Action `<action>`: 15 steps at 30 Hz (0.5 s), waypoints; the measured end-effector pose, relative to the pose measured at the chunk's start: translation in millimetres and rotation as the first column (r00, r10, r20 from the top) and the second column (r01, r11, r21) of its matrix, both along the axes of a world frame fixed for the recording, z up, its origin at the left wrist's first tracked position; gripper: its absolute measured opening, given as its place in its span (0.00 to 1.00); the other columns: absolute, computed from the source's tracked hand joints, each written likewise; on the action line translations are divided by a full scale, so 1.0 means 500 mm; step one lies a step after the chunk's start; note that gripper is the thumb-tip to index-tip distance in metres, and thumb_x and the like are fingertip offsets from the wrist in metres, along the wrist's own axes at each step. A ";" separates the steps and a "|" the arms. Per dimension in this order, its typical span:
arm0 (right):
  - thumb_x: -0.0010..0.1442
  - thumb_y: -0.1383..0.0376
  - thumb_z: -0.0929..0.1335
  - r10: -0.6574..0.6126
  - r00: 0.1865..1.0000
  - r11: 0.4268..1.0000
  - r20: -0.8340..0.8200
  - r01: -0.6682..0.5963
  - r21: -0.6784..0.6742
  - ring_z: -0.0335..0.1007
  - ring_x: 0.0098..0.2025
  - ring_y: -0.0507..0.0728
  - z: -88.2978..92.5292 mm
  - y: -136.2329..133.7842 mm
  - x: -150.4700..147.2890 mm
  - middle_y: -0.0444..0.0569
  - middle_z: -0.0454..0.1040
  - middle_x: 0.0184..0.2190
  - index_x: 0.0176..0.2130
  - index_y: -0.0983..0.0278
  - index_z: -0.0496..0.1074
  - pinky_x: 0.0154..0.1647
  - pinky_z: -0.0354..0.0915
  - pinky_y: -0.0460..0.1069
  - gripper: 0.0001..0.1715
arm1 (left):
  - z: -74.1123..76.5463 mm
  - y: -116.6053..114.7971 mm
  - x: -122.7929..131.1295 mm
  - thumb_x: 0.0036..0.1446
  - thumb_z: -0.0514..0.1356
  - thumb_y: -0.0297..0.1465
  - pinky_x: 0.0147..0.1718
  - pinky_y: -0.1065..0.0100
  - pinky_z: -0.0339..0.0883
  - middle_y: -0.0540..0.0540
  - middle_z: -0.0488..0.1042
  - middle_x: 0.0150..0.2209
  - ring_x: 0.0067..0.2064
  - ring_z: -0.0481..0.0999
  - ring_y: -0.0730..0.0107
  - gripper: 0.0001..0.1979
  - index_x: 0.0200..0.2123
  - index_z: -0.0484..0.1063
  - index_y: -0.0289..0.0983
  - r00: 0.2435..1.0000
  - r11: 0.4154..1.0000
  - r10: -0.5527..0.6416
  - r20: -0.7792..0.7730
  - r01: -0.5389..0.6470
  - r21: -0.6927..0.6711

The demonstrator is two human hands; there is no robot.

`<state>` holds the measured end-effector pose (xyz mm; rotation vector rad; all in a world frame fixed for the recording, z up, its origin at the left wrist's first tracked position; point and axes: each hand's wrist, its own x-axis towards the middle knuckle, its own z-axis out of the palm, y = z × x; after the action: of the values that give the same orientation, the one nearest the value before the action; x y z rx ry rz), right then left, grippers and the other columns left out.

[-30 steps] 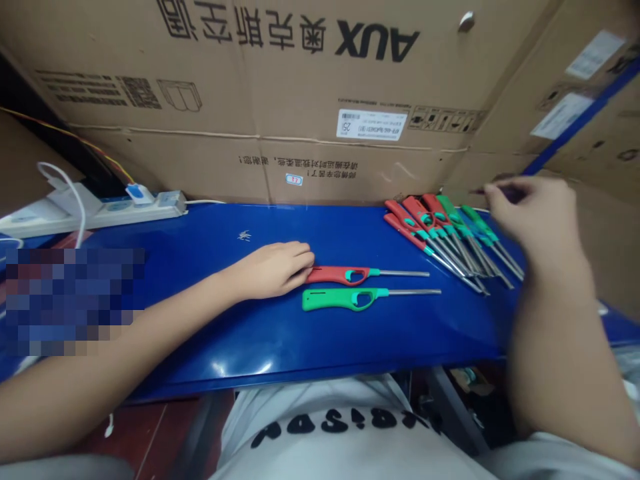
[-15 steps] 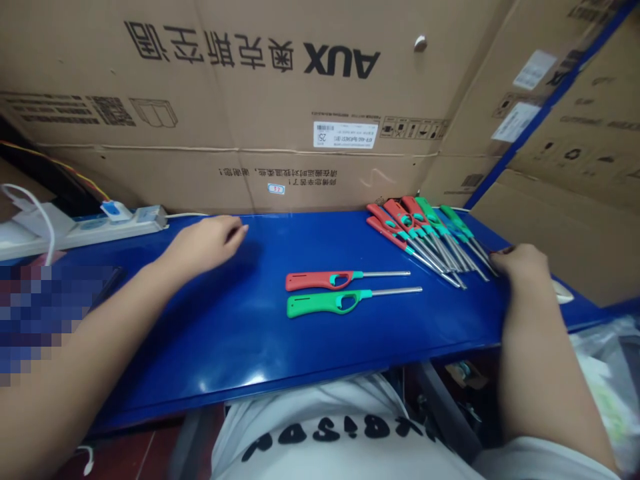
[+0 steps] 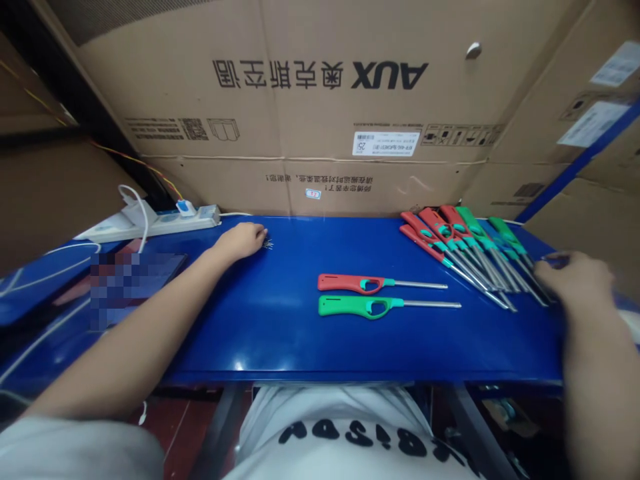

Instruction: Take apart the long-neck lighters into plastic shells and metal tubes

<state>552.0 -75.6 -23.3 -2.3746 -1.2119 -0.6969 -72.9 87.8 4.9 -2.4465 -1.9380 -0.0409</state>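
My left hand (image 3: 244, 240) rests at the back left of the table, fingers curled together at a small clump of thin, wiry pieces (image 3: 269, 245); whether it grips them is hidden. At the right, my right hand (image 3: 577, 277) is closed, with something dark and blurred at its fingertips. It is beside the metal tips of a fanned pile of red and green long-necked lighters (image 3: 450, 233). In the middle, a red lighter (image 3: 345, 283) and a green lighter (image 3: 345, 306) lie parallel, nozzles pointing right, touched by neither hand.
A large cardboard sheet (image 3: 320, 140) stands along the back of the blue table (image 3: 280, 333). At the left are a white power strip (image 3: 200, 219) with cables and a dark flat object (image 3: 170, 267), partly pixelated. A pale object (image 3: 629, 323) shows at the right edge.
The view has swung left, so everything sits further right. Wiry pieces now show at my left fingertips. My right hand stays by the lighter tips.
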 end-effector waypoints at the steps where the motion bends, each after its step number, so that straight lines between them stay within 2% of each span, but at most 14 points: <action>1: 0.48 0.64 0.66 -0.003 0.998 0.999 -0.056 0.006 0.047 0.66 0.26 0.66 0.007 0.002 -0.027 0.60 0.72 0.20 0.27 0.63 0.74 0.30 0.63 0.58 0.07 | -0.001 0.001 -0.001 0.66 0.46 0.38 0.41 0.61 0.68 0.36 0.81 0.42 0.46 0.79 0.51 0.19 0.36 0.75 0.38 1.000 1.000 -0.004 0.006 0.004 0.003; 3: 0.54 0.64 0.64 0.189 0.982 0.973 0.001 -0.187 0.134 0.72 0.33 0.68 0.025 0.007 -0.103 0.64 0.76 0.28 0.31 0.65 0.75 0.40 0.67 0.60 0.11 | 0.001 0.004 -0.005 0.66 0.47 0.38 0.40 0.61 0.68 0.37 0.80 0.40 0.45 0.79 0.51 0.19 0.35 0.75 0.38 1.000 1.000 -0.010 0.018 0.010 0.011; 4: 0.55 0.64 0.64 0.344 0.938 0.929 0.054 -0.348 0.129 0.73 0.37 0.68 0.033 0.008 -0.148 0.64 0.77 0.31 0.32 0.65 0.75 0.45 0.67 0.61 0.11 | 0.002 0.004 -0.006 0.66 0.47 0.38 0.40 0.61 0.68 0.37 0.80 0.39 0.44 0.79 0.51 0.19 0.34 0.75 0.38 1.000 1.000 -0.014 0.026 0.013 0.019; 5: 0.57 0.64 0.64 0.519 0.851 0.845 0.078 -0.524 0.103 0.73 0.39 0.67 0.041 0.009 -0.196 0.63 0.78 0.33 0.32 0.64 0.74 0.47 0.66 0.60 0.11 | 0.005 0.003 -0.006 0.66 0.47 0.37 0.40 0.62 0.68 0.37 0.80 0.39 0.44 0.79 0.52 0.19 0.34 0.75 0.38 0.999 0.999 -0.017 0.034 0.016 0.031; 6: 0.60 0.62 0.64 0.676 0.735 0.730 0.061 -0.678 0.081 0.74 0.41 0.66 0.046 0.010 -0.243 0.60 0.78 0.34 0.33 0.63 0.74 0.50 0.66 0.59 0.11 | 0.007 0.001 -0.004 0.66 0.47 0.37 0.41 0.61 0.69 0.37 0.79 0.39 0.44 0.79 0.52 0.19 0.34 0.75 0.38 0.999 0.999 -0.018 0.044 0.016 0.049; 7: 0.62 0.61 0.65 0.795 0.607 0.606 -0.002 -0.794 0.047 0.74 0.43 0.64 0.049 0.009 -0.287 0.58 0.78 0.36 0.35 0.62 0.74 0.51 0.66 0.58 0.10 | 0.010 -0.004 0.000 0.67 0.46 0.37 0.42 0.61 0.69 0.37 0.79 0.39 0.44 0.78 0.52 0.19 0.35 0.75 0.37 0.999 0.997 -0.016 0.050 0.013 0.074; 8: 0.64 0.59 0.65 0.860 0.503 0.507 -0.080 -0.862 0.028 0.73 0.44 0.63 0.051 0.009 -0.327 0.56 0.77 0.38 0.37 0.62 0.74 0.52 0.66 0.58 0.10 | 0.013 -0.011 0.008 0.68 0.45 0.38 0.44 0.60 0.69 0.37 0.79 0.41 0.45 0.78 0.52 0.20 0.36 0.75 0.37 0.998 0.994 -0.025 0.064 0.018 0.105; 10: 0.65 0.57 0.66 0.899 0.355 0.359 -0.257 -0.933 -0.036 0.72 0.45 0.61 0.055 0.010 -0.393 0.54 0.75 0.41 0.40 0.61 0.73 0.51 0.67 0.58 0.11 | 0.016 -0.034 0.033 0.69 0.45 0.40 0.47 0.59 0.68 0.37 0.78 0.43 0.47 0.77 0.53 0.21 0.39 0.74 0.36 0.985 0.982 -0.111 0.129 0.088 0.169; 11: 0.65 0.56 0.67 0.884 0.307 0.293 -0.352 -0.951 -0.095 0.71 0.46 0.61 0.057 0.013 -0.418 0.54 0.74 0.41 0.41 0.61 0.72 0.50 0.67 0.57 0.11 | 0.016 -0.049 0.049 0.69 0.46 0.41 0.48 0.59 0.68 0.38 0.78 0.44 0.47 0.77 0.55 0.21 0.40 0.74 0.36 0.960 0.966 -0.208 0.189 0.171 0.191; 13: 0.64 0.56 0.68 0.819 0.278 0.197 -0.502 -0.958 -0.209 0.70 0.43 0.59 0.066 0.021 -0.454 0.53 0.73 0.41 0.41 0.63 0.70 0.45 0.66 0.54 0.13 | 0.014 -0.084 0.088 0.69 0.50 0.44 0.48 0.60 0.68 0.40 0.78 0.44 0.45 0.76 0.59 0.20 0.43 0.75 0.35 0.834 0.902 -0.432 0.342 0.399 0.167; 15: 0.64 0.56 0.67 0.747 0.296 0.134 -0.595 -0.944 -0.302 0.68 0.38 0.57 0.077 0.034 -0.480 0.51 0.73 0.38 0.40 0.64 0.69 0.39 0.64 0.51 0.13 | 0.011 -0.119 0.126 0.68 0.52 0.44 0.47 0.63 0.69 0.42 0.78 0.45 0.45 0.76 0.63 0.20 0.46 0.75 0.36 0.691 0.794 -0.556 0.461 0.606 0.050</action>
<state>312.1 -58.8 15.1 -1.4264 -2.5607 0.5852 -9.7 28.4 10.6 -3.2558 -1.1584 -0.5882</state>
